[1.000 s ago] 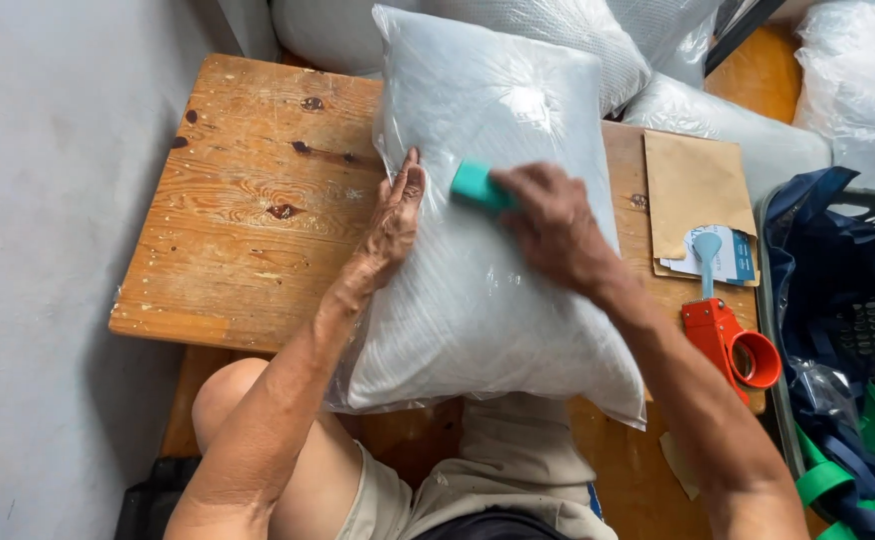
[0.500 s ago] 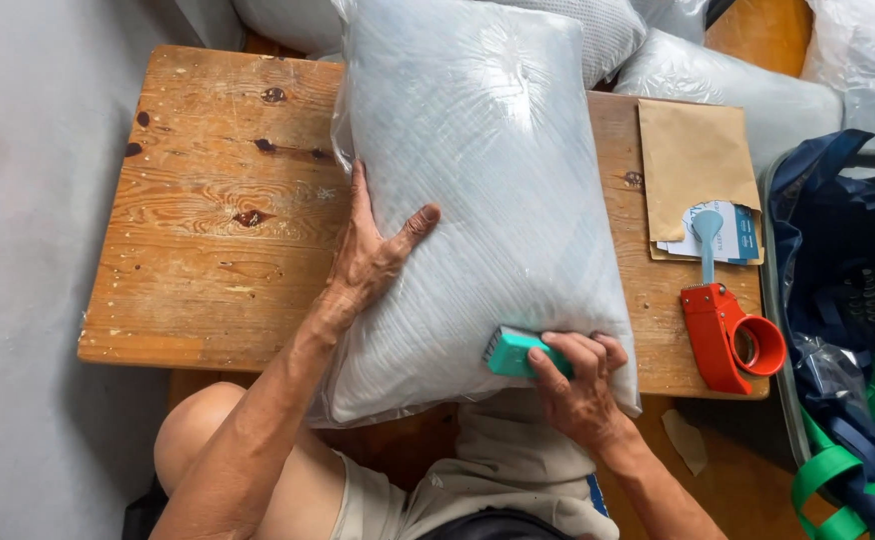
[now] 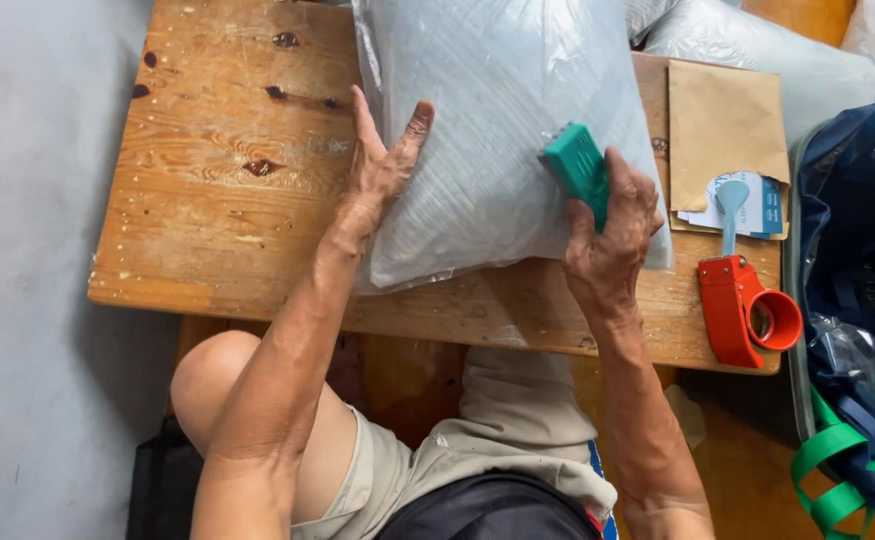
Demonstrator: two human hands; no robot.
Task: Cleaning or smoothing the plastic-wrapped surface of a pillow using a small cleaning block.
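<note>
While the left hand [image 3: 383,170] lies flat and open on the bagged pillow [image 3: 503,130], the right hand [image 3: 613,235] grips a teal block [image 3: 578,170] against its right edge.
Judged mid-stroke; next calls for steady pressure. Right of the pillow on the table [image 3: 218,220]: a brown envelope [image 3: 723,115], blue-white paper slips [image 3: 758,205], an orange tape dispenser [image 3: 743,305].
</note>
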